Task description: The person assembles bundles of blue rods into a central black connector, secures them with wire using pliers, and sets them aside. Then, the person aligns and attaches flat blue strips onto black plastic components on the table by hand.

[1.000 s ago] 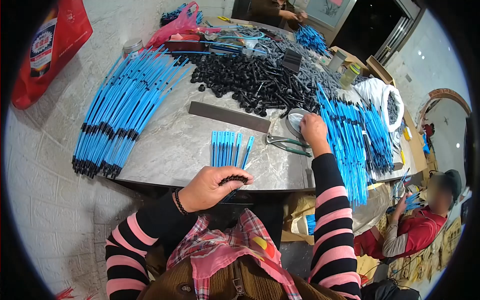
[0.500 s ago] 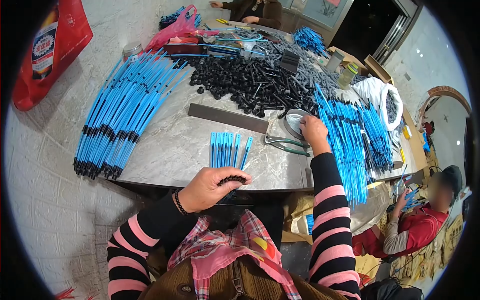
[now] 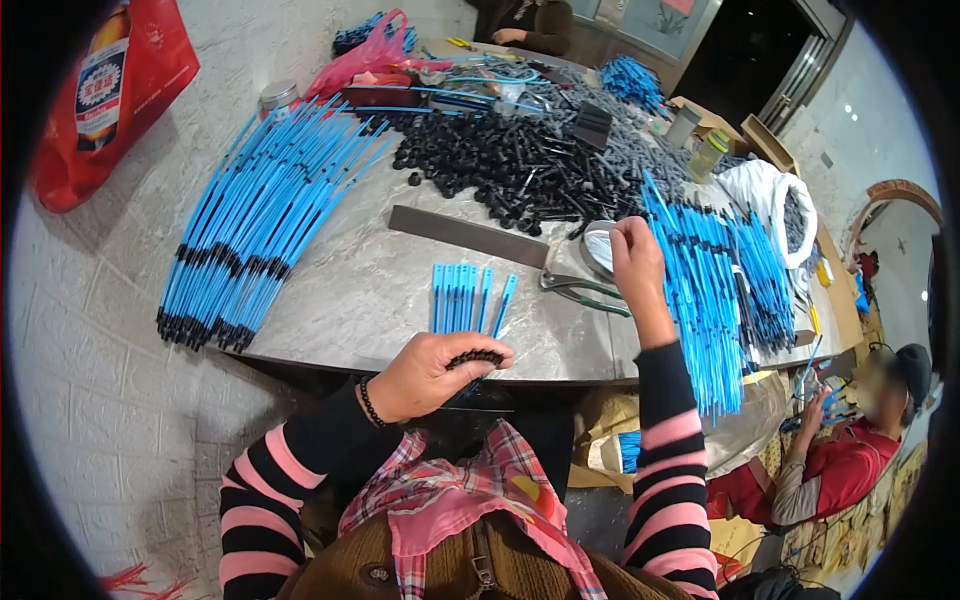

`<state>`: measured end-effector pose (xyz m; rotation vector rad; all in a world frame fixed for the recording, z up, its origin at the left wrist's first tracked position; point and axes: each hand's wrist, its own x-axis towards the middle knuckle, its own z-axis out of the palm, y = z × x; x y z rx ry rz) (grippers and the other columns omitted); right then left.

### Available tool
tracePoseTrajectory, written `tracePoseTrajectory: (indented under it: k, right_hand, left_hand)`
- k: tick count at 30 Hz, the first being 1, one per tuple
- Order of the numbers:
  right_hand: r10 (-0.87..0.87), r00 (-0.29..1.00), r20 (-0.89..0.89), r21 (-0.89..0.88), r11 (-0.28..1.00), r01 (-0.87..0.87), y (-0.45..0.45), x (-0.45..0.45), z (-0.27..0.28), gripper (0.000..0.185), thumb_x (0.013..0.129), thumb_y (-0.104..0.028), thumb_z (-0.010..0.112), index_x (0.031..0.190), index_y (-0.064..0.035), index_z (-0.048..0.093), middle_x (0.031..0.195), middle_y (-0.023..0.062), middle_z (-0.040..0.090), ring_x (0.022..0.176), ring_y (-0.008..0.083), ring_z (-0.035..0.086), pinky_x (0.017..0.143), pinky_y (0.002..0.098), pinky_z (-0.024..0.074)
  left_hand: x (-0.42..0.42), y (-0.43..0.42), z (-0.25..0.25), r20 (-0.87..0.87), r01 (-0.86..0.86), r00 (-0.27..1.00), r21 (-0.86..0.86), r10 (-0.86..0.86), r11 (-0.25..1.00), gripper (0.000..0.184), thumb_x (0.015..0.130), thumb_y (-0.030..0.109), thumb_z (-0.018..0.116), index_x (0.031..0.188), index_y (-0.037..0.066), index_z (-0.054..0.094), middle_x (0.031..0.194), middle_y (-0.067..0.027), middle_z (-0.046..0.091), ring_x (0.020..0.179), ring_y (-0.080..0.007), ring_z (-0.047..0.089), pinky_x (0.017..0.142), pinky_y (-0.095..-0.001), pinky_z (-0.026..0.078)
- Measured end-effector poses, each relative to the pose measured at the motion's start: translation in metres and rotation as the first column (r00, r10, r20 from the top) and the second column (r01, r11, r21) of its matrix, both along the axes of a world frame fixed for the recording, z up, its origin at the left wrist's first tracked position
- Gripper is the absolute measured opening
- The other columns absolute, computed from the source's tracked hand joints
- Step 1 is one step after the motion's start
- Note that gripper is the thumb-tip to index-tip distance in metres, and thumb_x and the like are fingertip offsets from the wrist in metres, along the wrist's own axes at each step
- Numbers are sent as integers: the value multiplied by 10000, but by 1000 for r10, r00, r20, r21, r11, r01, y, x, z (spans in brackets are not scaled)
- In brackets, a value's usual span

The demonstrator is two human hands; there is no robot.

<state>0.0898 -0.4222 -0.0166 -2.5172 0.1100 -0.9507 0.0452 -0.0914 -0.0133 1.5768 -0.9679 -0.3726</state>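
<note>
My left hand (image 3: 425, 372) is closed round several thin blue strips (image 3: 458, 300) near the table's front edge; their flat ends with holes fan out above the fingers, and a row of dark ends shows between thumb and fingers. My right hand (image 3: 638, 258) is raised beside a round metal dish (image 3: 600, 246), its fingers pinched together. Whatever those fingers hold is too small to make out. Green-handled pliers (image 3: 584, 293) lie just left of that wrist, below a flat dark bar (image 3: 468, 235).
A large bundle of blue strips (image 3: 270, 220) lies left, another (image 3: 695, 290) right. Black parts (image 3: 500, 165) are heaped at the centre. A bottle (image 3: 708, 156) and white sack (image 3: 765, 195) stand right. One person (image 3: 850, 450) sits right, another (image 3: 540, 25) behind the table.
My right hand has lifted up out of the round dish. My left hand keeps its hold on the strips. The view has shifted slightly, and the far person's outstretched hand has left view.
</note>
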Motion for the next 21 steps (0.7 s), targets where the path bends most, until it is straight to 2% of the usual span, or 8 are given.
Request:
tracePoseTrajectory:
  k: [1, 3, 5, 7, 11, 21]
  right_hand:
    - [149, 987, 62, 178, 971, -158, 18, -12, 10, 53, 863, -58, 593, 873, -6, 584, 785, 101, 603, 660, 222, 575, 602, 303, 454]
    - [273, 956, 109, 173, 942, -289, 64, -49, 34, 32, 845, -1, 602, 855, 15, 577, 755, 83, 570, 651, 165, 531, 593, 253, 423]
    - [377, 917, 131, 49, 921, -386, 91, -78, 43, 98, 776, 45, 626, 855, -13, 612, 742, 104, 571, 653, 223, 551, 579, 327, 426]
    - [474, 867, 156, -57, 880, -471, 109, -100, 46, 168, 718, 69, 644, 854, -28, 620, 735, 97, 555, 665, 248, 543, 580, 343, 427]
    - [478, 865, 154, -92, 879, -469, 129, -124, 38, 221, 676, 79, 650, 860, -43, 628, 743, 90, 547, 676, 271, 540, 582, 354, 431]
    - [459, 876, 149, -132, 887, -442, 134, -128, 30, 260, 658, 76, 660, 883, -51, 638, 747, 78, 542, 669, 260, 539, 584, 353, 433]
  left_hand:
    - [0, 1, -1, -7, -14, 1000, 7, 14, 1000, 214, 903, 18, 575, 1113, 25, 620, 1006, -92, 696, 943, -172, 665, 849, -278, 507]
    - [0, -1, -4, -44, -7, 999, -44, 5, 999, 233, 898, 22, 575, 1124, 42, 624, 980, -82, 691, 920, -158, 658, 828, -268, 499]
    - [1, -1, -4, -62, -6, 998, -66, 1, 998, 242, 895, 24, 575, 1130, 50, 627, 967, -77, 689, 908, -151, 655, 818, -264, 495]
    - [1, -1, -4, -56, -11, 998, -56, 8, 998, 236, 905, 13, 569, 1133, 41, 622, 986, -84, 693, 934, -156, 657, 839, -268, 501]
    - [0, -1, -3, -65, -17, 998, -50, 14, 999, 235, 910, 4, 565, 1137, 34, 619, 996, -87, 694, 951, -153, 657, 849, -269, 505]
    - [0, -2, -5, -105, -21, 994, -72, 13, 997, 242, 911, -2, 558, 1145, 28, 613, 996, -82, 695, 956, -142, 653, 853, -267, 504]
